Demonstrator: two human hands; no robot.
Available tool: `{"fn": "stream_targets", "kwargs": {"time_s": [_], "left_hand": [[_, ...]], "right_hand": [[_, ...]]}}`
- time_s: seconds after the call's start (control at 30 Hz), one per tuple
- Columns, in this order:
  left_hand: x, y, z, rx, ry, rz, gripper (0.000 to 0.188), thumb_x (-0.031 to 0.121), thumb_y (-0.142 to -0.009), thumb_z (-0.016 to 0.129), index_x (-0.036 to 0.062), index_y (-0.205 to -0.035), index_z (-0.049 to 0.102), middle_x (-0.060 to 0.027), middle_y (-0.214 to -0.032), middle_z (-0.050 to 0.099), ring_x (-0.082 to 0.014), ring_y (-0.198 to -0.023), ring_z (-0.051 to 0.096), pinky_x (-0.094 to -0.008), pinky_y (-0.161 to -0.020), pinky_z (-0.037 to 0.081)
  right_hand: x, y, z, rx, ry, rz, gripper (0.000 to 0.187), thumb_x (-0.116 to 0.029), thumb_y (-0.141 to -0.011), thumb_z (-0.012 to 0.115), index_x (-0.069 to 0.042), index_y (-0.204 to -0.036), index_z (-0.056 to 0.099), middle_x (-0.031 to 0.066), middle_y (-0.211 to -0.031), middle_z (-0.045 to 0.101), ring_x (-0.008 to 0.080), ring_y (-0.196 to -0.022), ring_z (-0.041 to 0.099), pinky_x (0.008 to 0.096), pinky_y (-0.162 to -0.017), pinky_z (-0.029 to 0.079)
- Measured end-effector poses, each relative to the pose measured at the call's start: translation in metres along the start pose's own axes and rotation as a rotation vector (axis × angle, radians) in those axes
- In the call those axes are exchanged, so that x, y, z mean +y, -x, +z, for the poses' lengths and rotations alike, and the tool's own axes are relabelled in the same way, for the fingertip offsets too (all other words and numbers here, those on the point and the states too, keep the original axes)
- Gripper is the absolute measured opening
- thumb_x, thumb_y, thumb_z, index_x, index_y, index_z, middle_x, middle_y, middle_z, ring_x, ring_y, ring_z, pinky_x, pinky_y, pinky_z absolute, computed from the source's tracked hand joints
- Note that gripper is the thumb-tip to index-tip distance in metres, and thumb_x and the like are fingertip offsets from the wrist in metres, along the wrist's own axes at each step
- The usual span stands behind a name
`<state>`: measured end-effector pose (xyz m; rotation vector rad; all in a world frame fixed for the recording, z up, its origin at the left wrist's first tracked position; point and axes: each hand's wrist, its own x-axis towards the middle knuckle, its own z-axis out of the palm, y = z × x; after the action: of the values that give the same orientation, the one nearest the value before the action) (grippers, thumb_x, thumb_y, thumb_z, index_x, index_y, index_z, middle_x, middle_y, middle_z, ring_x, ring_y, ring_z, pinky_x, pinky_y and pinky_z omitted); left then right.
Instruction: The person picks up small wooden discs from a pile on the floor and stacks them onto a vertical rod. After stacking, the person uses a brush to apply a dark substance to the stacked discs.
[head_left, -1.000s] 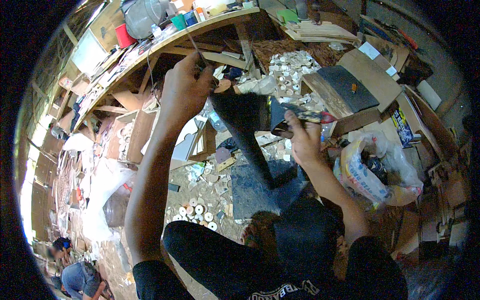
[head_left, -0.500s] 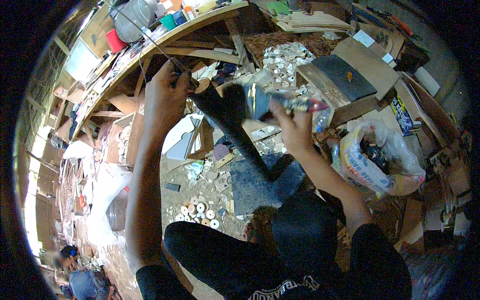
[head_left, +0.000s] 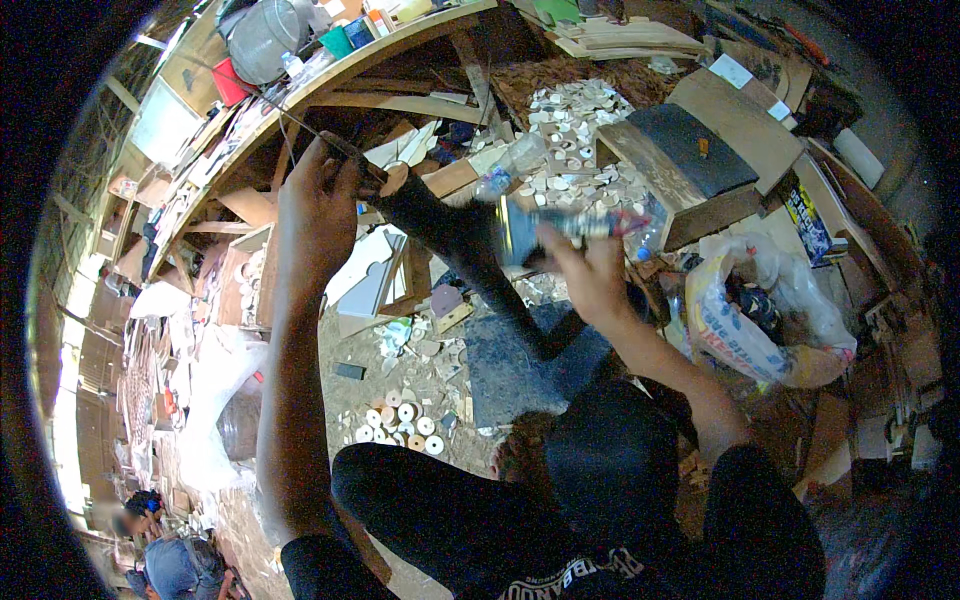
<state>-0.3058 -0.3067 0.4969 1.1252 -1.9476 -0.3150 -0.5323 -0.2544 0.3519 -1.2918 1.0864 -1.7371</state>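
Note:
My left hand (head_left: 318, 200) is raised at the upper left, its fingers closed round a thin dark rod (head_left: 345, 150). Beside its fingertips is the round light-brown end (head_left: 397, 179) of a long black forked piece (head_left: 480, 265), which slants down to the right. The frame does not show clearly whether that hand also grips this piece. My right hand (head_left: 597, 275) is closed on a blurred bluish tool (head_left: 515, 232) with a reddish end; motion hides its exact kind. The tool's broad end is at the upper part of the black piece; contact cannot be made out.
Pale wooden rings (head_left: 405, 425) and scraps lie on the floor near a dark mat (head_left: 490, 370). A wooden box (head_left: 690, 205) with a black top stands right, above a plastic bag (head_left: 720, 310). A cluttered bench (head_left: 330, 85) curves behind; another person (head_left: 180, 565) is lower left.
My left hand has shifted slightly left and down with the rod. My right hand and the blurred tool have moved a little lower beside the black piece.

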Motion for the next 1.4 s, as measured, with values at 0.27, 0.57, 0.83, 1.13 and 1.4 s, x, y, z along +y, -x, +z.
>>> {"fn": "stream_targets", "kwargs": {"time_s": [0.27,0.57,0.83,1.13,1.4], "left_hand": [[0.008,-0.007,0.011,0.000,-0.011,0.043,0.019,0.006,-0.091,0.052,-0.0017,-0.108,0.056,-0.0127,-0.087,0.068,-0.0189,-0.077,0.065,-0.0310,-0.068,0.051],[0.001,-0.015,0.022,0.247,-0.304,-0.022,0.019,0.014,-0.085,0.058,-0.0008,-0.096,0.060,-0.0201,-0.080,0.067,-0.0322,-0.076,0.067,-0.0416,-0.068,0.050],[0.001,-0.012,0.029,0.199,-0.182,0.001,0.016,0.013,-0.085,0.059,-0.0008,-0.094,0.059,-0.0219,-0.082,0.066,-0.0361,-0.078,0.066,-0.0431,-0.067,0.049],[-0.010,-0.014,0.031,0.232,-0.201,0.078,0.016,0.012,-0.086,0.058,-0.0003,-0.096,0.059,-0.0206,-0.085,0.066,-0.0359,-0.078,0.066,-0.0430,-0.067,0.049],[-0.021,-0.015,0.009,0.089,-0.210,0.084,0.012,0.010,-0.088,0.057,-0.0010,-0.092,0.057,-0.0176,-0.081,0.065,-0.0255,-0.072,0.064,-0.0379,-0.066,0.050]], "right_hand": [[-0.008,-0.020,0.004,0.020,-0.323,-0.203,0.023,-0.016,-0.087,0.066,0.001,-0.103,0.061,0.0067,-0.091,0.065,0.0128,-0.076,0.063,0.0287,-0.062,0.057],[0.022,0.043,0.001,-0.108,-0.037,-0.119,0.027,-0.009,-0.087,0.064,0.005,-0.110,0.058,0.0094,-0.098,0.064,0.0137,-0.083,0.063,0.0276,-0.073,0.055],[0.025,0.008,0.010,0.111,0.053,-0.146,0.022,-0.011,-0.085,0.067,0.004,-0.100,0.063,0.0074,-0.089,0.067,0.0122,-0.078,0.062,0.0269,-0.065,0.053],[0.056,0.001,0.004,0.100,-0.002,-0.257,0.023,-0.013,-0.087,0.066,0.004,-0.103,0.061,0.0073,-0.093,0.065,0.0142,-0.078,0.062,0.0290,-0.068,0.054],[0.047,-0.014,0.008,0.158,-0.159,0.006,0.023,-0.017,-0.086,0.067,-0.001,-0.102,0.062,0.0059,-0.091,0.065,0.0124,-0.077,0.063,0.0275,-0.062,0.056]]}}
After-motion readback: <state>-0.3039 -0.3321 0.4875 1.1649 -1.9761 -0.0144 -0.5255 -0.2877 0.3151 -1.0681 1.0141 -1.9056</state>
